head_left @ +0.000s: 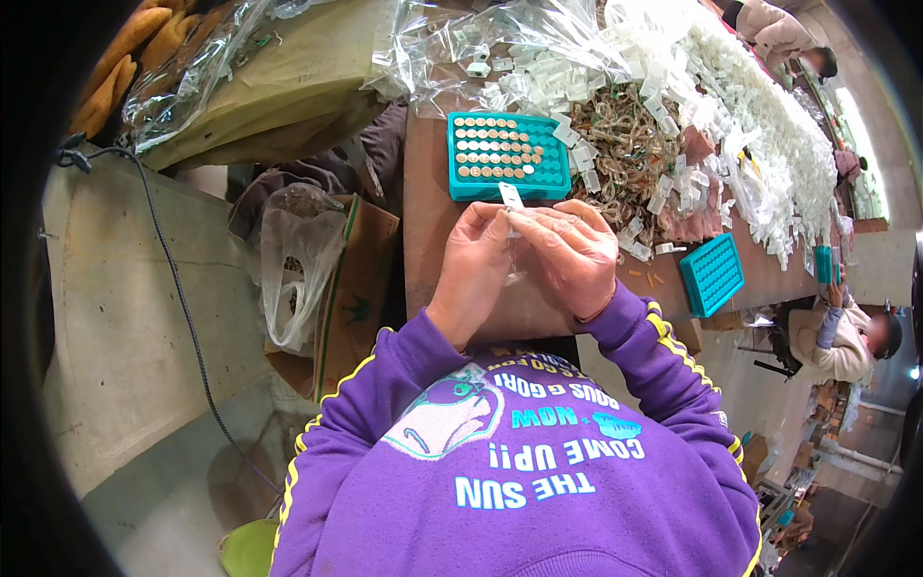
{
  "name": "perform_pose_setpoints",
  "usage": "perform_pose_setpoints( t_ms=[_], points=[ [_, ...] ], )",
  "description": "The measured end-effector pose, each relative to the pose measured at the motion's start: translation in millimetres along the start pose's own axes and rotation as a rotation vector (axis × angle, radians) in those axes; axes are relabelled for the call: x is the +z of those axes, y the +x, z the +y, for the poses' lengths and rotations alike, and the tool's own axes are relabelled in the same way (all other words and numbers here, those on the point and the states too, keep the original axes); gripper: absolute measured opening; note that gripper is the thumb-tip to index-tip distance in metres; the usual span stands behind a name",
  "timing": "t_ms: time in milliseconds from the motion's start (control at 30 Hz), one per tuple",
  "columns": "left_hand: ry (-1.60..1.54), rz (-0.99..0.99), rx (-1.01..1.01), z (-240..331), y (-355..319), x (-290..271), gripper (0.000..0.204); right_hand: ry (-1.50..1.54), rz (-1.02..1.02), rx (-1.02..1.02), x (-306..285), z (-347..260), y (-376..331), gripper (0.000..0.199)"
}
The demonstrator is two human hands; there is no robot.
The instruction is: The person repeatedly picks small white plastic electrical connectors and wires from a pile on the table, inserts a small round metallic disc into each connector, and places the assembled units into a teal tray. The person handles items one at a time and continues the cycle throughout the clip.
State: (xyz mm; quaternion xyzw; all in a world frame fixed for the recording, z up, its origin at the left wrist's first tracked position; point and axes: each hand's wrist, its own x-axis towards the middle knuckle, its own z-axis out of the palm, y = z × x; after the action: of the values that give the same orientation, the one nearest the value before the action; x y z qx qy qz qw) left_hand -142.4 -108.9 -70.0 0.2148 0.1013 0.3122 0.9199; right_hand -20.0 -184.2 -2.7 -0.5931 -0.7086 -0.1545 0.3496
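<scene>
Both hands meet over the brown table (428, 221), close to the chest. Left hand (476, 260) and right hand (572, 252) pinch one small white clip (511, 196) between them, fingers narrow, its top poking above the fingertips. A thin clear piece seems to hang below; too small to tell. Teal tray (508, 154) just beyond, rows mostly filled with round brass-coloured pieces. Tangled wire heap (630, 154) and white clip pile (769, 115) to the right. Step looks like fitting by hand; next move likely calls for fine alignment and steady pinch.
</scene>
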Motion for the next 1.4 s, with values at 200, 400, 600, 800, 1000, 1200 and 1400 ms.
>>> perform_pose_setpoints(
  t_ms=[200, 400, 600, 800, 1000, 1200, 1400],
  points=[
    [-0.014, 0.048, -0.03, 0, 1, 2, 0.014, 0.03, 0.005, 0.401, -1, 42, 26, 0.018],
    [0.055, 0.09, -0.007, 1, 0, 7, 0.013, -0.087, -0.199, 0.25, 18, 78, 34, 0.009],
    [0.059, 0.085, -0.004, 1, 1, 6, 0.013, 0.079, -0.13, 0.394, 5, 64, 38, 0.007],
    [0.039, 0.024, 0.016, -3, 2, 4, 0.013, 0.266, -0.099, 0.333, -9, 16, 17, 0.011],
    [0.115, 0.041, 0.025, -2, 0, 7, 0.011, 0.338, -0.103, 0.419, -9, 8, 10, 0.013],
    [0.109, 0.047, 0.021, 0, 0, 7, 0.013, 0.388, -0.197, 0.496, -13, 7, 9, 0.015],
    [0.031, 0.022, 0.045, -4, 1, 0, 0.013, 0.115, 0.001, 0.215, 1, -1, -5, 0.019]
  ],
)
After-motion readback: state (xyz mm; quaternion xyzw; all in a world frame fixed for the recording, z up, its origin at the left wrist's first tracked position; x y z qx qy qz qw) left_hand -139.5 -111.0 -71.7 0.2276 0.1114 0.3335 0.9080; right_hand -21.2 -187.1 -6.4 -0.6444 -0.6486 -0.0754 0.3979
